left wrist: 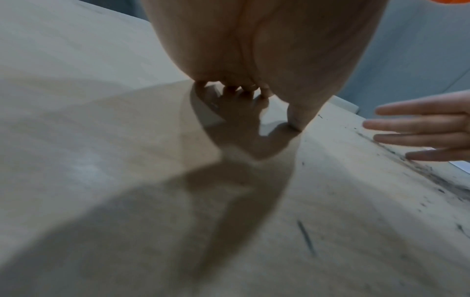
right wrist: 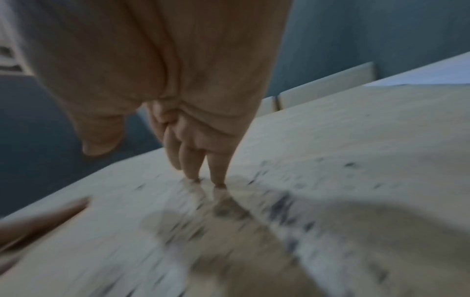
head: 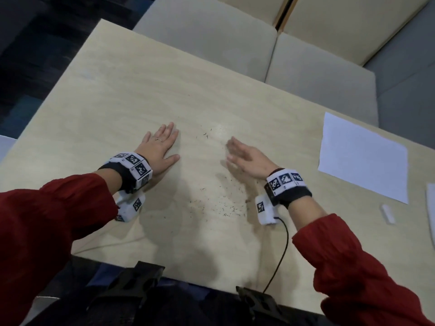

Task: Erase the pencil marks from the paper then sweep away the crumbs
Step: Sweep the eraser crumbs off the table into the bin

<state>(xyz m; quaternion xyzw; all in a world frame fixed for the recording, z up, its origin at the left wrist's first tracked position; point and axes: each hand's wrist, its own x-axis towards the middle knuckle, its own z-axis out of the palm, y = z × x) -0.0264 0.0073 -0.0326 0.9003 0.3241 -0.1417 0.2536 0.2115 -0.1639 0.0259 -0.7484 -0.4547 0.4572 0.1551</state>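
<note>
Dark eraser crumbs (head: 219, 203) lie scattered on the pale wooden table (head: 141, 90) between my hands, with a few more crumbs farther out. My left hand (head: 162, 144) lies flat on the table, fingers straight, left of the crumbs. My right hand (head: 237, 154) is blurred with motion; its straight fingers (right wrist: 218, 170) brush the tabletop among the crumbs (right wrist: 279, 207). The white paper (head: 362, 156) lies at the right of the table, and a white eraser (head: 388, 213) sits just below it. Neither hand holds anything.
Beige cushioned seats (head: 211, 38) stand beyond the table's far edge. A black cable (head: 283, 250) runs from my right wrist over the near edge. A white object (head: 430, 208) sits cut off at the right border.
</note>
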